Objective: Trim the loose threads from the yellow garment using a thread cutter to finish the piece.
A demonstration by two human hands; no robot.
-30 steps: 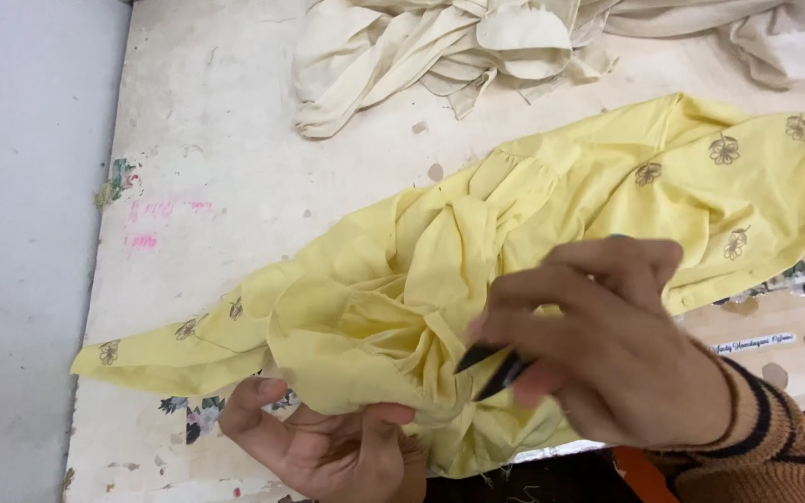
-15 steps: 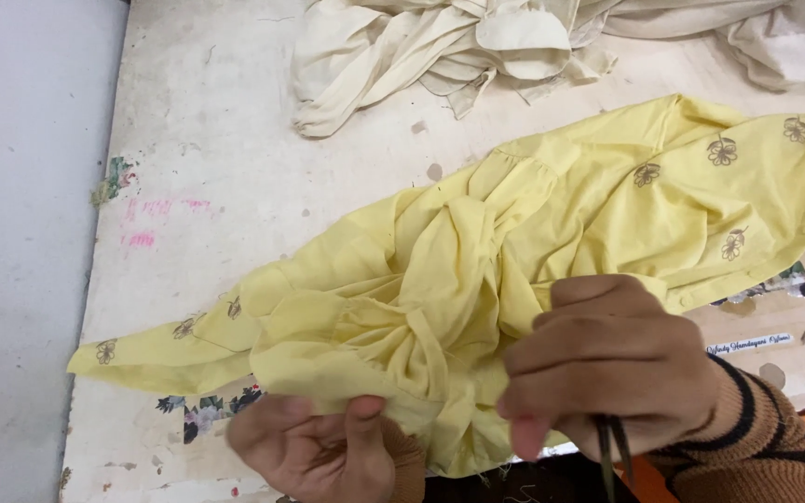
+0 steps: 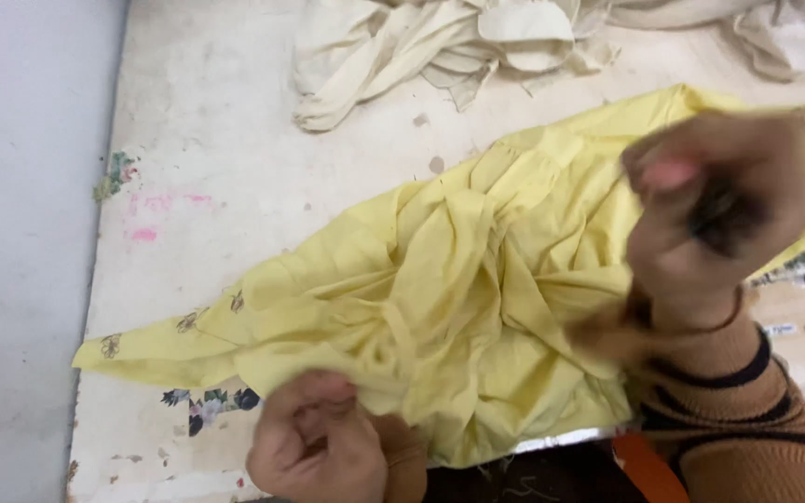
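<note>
a stained white table point(image 3: 235, 121) carries a bunched yellow cloth point(image 3: 458, 298) and cream fabric point(image 3: 421, 47).

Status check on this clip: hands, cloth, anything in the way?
Left hand pinching yellow cloth at near edge. Right hand raised, blurred, closed on something dark. Cream fabric pile lies apart, not interfering.

Crumpled pale-yellow cloth point(image 3: 458, 279) with small dark motifs, bunched at centre, spread across worn tabletop.
</note>
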